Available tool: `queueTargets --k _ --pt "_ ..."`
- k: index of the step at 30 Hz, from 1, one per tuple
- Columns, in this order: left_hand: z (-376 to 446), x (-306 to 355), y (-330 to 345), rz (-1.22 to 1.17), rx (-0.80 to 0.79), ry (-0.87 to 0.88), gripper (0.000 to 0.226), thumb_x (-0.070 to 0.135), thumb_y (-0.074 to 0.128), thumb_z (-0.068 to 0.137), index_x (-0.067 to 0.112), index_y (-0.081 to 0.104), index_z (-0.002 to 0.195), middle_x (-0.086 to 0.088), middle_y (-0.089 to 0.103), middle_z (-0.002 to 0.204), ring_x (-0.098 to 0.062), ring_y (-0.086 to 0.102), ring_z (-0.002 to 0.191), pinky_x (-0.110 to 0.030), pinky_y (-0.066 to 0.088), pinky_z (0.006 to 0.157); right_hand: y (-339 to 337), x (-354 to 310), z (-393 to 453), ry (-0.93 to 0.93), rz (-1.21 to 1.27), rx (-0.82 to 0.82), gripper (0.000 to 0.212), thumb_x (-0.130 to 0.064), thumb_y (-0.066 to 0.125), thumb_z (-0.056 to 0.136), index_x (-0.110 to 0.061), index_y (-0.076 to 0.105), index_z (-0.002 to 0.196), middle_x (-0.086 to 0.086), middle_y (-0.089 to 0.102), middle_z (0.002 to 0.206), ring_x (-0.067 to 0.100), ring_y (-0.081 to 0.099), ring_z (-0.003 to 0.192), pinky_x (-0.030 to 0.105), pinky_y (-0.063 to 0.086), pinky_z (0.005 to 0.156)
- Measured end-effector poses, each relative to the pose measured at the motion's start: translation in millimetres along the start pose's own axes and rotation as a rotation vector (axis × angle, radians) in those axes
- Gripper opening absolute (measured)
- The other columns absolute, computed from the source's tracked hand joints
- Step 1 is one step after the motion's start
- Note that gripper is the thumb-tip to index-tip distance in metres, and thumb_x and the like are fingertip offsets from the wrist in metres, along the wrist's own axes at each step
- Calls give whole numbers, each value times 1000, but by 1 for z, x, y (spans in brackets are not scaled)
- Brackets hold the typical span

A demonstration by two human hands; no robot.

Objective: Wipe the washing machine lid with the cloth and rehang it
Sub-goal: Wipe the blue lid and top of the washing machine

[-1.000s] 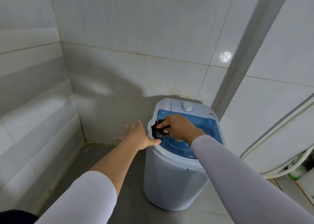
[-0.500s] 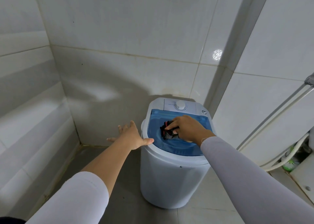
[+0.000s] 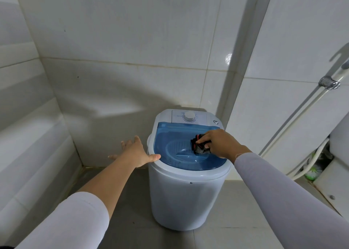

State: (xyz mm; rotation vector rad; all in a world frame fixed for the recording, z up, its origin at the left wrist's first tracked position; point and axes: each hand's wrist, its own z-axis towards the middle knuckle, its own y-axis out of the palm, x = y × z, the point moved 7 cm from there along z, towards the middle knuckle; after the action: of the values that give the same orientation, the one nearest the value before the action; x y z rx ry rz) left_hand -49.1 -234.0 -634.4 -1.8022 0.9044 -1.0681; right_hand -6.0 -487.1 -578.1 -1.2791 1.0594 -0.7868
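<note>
Gripping the bunched dark cloth [image 3: 201,145] in my right hand [image 3: 220,144], I press it onto the blue translucent lid [image 3: 170,135] of the washing machine [image 3: 187,197]. My left hand [image 3: 135,152] hovers released, fingers spread, thumb just beside the lid's left rim.

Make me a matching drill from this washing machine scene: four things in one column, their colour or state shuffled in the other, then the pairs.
Things:
1. lid
2. cloth
3. left hand
4. dial

States:
A. white, at the back of the machine top
B. dark, bunched in the right hand
C. translucent blue, closed
D. open, fingers spread, thumb at the machine's rim

Pairs: 1-C, 2-B, 3-D, 4-A
</note>
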Motion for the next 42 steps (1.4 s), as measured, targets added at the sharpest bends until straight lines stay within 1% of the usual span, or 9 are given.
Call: queueTargets --k 6,14,24,27,31,34,37,39,42 --pt "5 -1 2 8 18 2 123 73 62 67 13 -3 152 -11 5 161 -32 -2 149 -63 17 114 -1 22 -14 62 -7 13 43 -4 52 86 -32 64 117 0 61 127 25 57 107 35 49 93" --pt "-6 3 -2 18 44 -3 117 71 60 71 15 -2 153 -9 5 162 -31 -1 149 -66 16 112 -2 42 -25 124 8 48 42 -6 54 85 -34 65 114 3 63 123 25 59 102 35 51 91" --pt "-12 -2 6 -158 158 12 108 68 60 74 20 5 153 -6 12 161 -28 6 149 -69 15 110 -21 56 -45 212 -51 31 38 -10 52 86 -30 65 115 2 65 119 24 58 104 35 51 89" --pt "-13 -4 14 -243 157 22 101 64 58 79 21 5 153 -5 13 161 -28 9 149 -69 15 111 -34 37 -39 159 -1 51 36 -11 50 88 -28 64 117 5 63 123 25 56 106 32 47 89" --pt "-16 -1 14 -306 177 92 91 57 59 83 25 9 152 -3 16 161 -26 10 149 -67 15 112 -44 -12 -22 29 69 75 38 -8 49 90 -25 62 121 4 60 129 25 54 112 27 39 91" --pt "-9 -1 13 -367 183 154 78 49 56 89 30 14 151 2 23 159 -25 16 148 -66 16 112 -42 -53 -6 -49 78 80 38 -9 49 90 -29 62 120 3 60 128 24 54 111 30 42 92" --pt "5 -3 3 -494 182 189 69 40 52 94 29 15 151 4 31 155 -25 26 145 -60 24 112 -33 -90 6 -111 69 58 40 -7 49 90 -29 62 120 3 60 127 24 54 111 32 44 92" --pt "13 -3 -12 -535 198 170 67 38 50 95 27 16 151 4 34 154 -27 33 141 -57 29 112 -22 -111 13 -159 61 28 41 -6 49 89 -29 61 121 4 60 127 24 55 111 34 45 94" --pt "29 -1 -28 -556 183 138 72 43 54 92 24 18 151 -1 34 154 -30 37 138 -55 31 111 -6 -130 20 -217 33 -28 38 -11 52 89 -30 61 121 5 60 126 24 55 110 36 46 96"
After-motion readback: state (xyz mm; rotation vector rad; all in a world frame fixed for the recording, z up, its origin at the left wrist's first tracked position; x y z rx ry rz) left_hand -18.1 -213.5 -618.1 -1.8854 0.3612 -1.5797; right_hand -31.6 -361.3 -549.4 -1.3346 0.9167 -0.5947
